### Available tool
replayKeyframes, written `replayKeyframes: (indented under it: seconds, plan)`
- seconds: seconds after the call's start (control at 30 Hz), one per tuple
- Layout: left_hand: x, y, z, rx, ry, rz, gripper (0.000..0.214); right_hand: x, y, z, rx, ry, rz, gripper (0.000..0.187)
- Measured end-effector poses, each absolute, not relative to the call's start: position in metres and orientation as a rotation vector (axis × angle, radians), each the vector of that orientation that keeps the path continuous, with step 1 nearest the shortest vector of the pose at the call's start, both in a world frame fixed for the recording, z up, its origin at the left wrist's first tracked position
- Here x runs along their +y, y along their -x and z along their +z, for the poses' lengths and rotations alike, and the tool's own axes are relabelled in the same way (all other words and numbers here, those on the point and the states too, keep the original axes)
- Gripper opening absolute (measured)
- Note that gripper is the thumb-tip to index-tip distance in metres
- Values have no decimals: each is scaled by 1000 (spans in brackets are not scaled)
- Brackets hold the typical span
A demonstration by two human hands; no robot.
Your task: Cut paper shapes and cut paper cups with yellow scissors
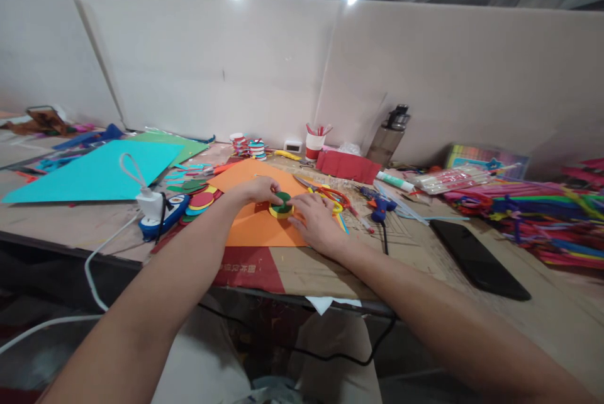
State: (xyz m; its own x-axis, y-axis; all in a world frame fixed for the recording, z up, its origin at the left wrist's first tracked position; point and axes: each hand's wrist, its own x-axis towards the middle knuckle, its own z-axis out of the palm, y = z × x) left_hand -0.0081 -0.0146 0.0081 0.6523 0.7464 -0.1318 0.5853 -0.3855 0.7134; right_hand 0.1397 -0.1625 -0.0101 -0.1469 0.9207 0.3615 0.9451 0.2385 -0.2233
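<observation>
Green round foam disc [284, 201] lies on the cardboard-covered worktop [94, 223], on the orange paper sheet [257, 233]; my left hand [257, 190] and right hand [314, 221] pinch it narrowly atop a yellow foam disc [277, 212], so I'd press evenly, keeping edges centred

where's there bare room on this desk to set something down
Bare cardboard between the right hand and the black phone; bare tabletop in front of the cyan sheet. Crowded from the left hand to the glue gun, and at the coloured strip pile far right.
</observation>
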Motion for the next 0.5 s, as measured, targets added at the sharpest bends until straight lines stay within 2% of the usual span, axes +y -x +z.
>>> replayKeyframes:
  seconds: [0.17, 0.33, 0.5]
  plan:
    - [-15, 3, 6, 761, -1688, 582, 27, -152, -155, -9, -1696, 1652, -38, 42]
    - [-28, -16, 4, 610, -1517, 781, 36, -143, -168, -9, -1516, 1561, 302, 35]
    - [-42, -27, 0, 514, -1554, 773, 41, -142, -170, -6, -1447, 1464, 623, 26]
